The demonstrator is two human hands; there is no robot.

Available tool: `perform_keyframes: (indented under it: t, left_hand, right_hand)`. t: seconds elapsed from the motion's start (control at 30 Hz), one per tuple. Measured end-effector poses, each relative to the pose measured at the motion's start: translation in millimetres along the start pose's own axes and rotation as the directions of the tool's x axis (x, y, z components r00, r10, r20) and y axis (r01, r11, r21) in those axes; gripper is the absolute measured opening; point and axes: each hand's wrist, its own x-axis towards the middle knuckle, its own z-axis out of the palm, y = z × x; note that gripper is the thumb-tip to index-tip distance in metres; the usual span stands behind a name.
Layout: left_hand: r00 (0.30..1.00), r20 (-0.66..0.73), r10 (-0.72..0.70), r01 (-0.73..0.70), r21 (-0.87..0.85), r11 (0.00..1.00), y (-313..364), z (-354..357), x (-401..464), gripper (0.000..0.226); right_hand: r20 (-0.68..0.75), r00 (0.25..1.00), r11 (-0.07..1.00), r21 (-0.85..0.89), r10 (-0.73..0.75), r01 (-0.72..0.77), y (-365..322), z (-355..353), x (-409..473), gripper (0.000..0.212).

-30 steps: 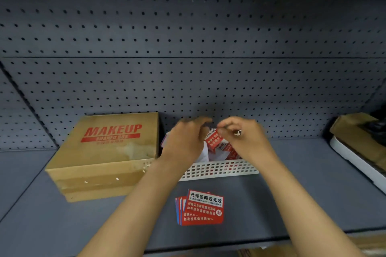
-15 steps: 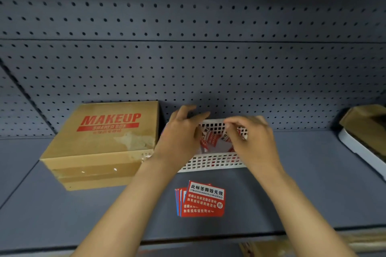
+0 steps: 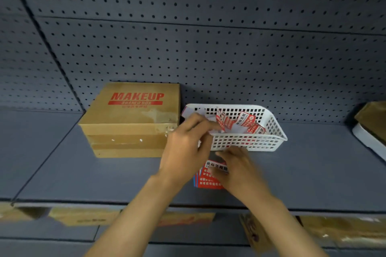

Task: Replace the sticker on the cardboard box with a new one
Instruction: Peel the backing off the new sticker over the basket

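Behind everything, a grey pegboard wall [image 3: 208, 58] rises at the far side of a grey shelf [image 3: 83, 177]. On the left of the shelf, against the wall, sits the cardboard box [image 3: 133, 119], printed MAKEUP in red on its lid, with a pale scuffed patch near the lid's right near corner. Just beside it on the right stands a white perforated basket [image 3: 250, 143] holding crumpled red-and-white sticker scraps [image 3: 240, 123]. At the far right edge a brown-and-white object [image 3: 369, 129] is cut off by the frame. The left hand [image 3: 188, 148] reaches over the basket's left near rim, fingers curled loosely; whether it holds anything cannot be told. The right hand [image 3: 238, 171], blurred, lies low on the shelf just in front of the basket, fingers spread flat over a small stack of red stickers [image 3: 206, 179] with white Chinese text, touching it but not visibly pinching any sheet.
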Motion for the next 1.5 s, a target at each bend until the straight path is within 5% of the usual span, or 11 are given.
perform_keyframes:
  t: [0.3, 0.5, 0.63, 0.73, 0.9, 1.03, 1.23, 1.5]
  left_hand:
    - [0.950, 0.201, -0.239, 0.241, 0.014, 0.970, -22, 9, -66, 0.022]
    - [0.864, 0.277, -0.419, 0.435, 0.007, 0.901, -23, 9, -66, 0.033]
    - [0.808, 0.295, -0.511, 0.565, -0.139, 0.813, -14, -1, -51, 0.022]
    - [0.760, 0.347, -0.549, 0.650, -0.393, 0.651, -6, -11, -32, 0.015]
    - [0.754, 0.441, -0.488, 0.651, -0.606, 0.458, 18, -35, 0, 0.023]
    - [0.761, 0.497, -0.417, 0.645, -0.646, 0.407, 33, -49, 16, 0.019]
    - [0.786, 0.467, -0.404, 0.603, -0.723, 0.336, 43, -54, 27, 0.026]
    - [0.831, 0.401, -0.385, 0.525, -0.793, 0.308, 56, -59, 31, 0.029]
  right_hand:
    - [0.053, 0.998, 0.999, 0.005, 0.039, -0.039, -6, -5, 12, 0.033]
    - [-0.011, 0.999, 0.974, 0.223, 0.047, -0.043, -11, -18, 9, 0.016]
    - [-0.085, 0.996, 0.920, 0.392, 0.026, 0.009, -17, -42, 2, 0.001]
    - [-0.113, 0.994, 0.881, 0.470, 0.002, 0.052, -21, -67, -2, 0.005]
    - [-0.180, 0.983, 0.841, 0.525, -0.043, 0.133, -26, -107, -12, 0.011]
    - [-0.308, 0.951, 0.847, 0.494, -0.040, 0.196, -31, -128, -17, 0.011]
    - [-0.714, 0.699, 0.950, 0.188, -0.041, 0.248, -51, -138, -34, 0.015]
    - [-0.739, 0.670, 0.969, 0.111, -0.069, 0.222, -64, -136, -39, 0.023]
